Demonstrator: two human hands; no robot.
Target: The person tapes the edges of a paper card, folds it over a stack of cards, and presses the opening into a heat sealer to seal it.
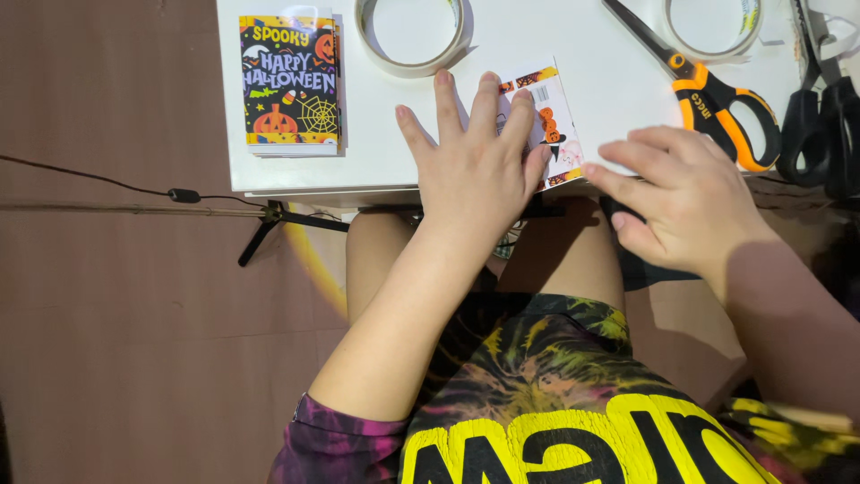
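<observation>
We press our flat left hand (pixel 475 170) on the small card (pixel 548 125) at the worktop's (pixel 609 90) front edge, fingers spread, while our right hand (pixel 685 197) touches its side with loose fingers.

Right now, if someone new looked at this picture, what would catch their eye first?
The left hand lies flat on a small printed card at the white table's near edge, and the right hand touches the card's right side. A bright stack of holiday cards sits far left; orange-handled scissors lie to the right.
</observation>
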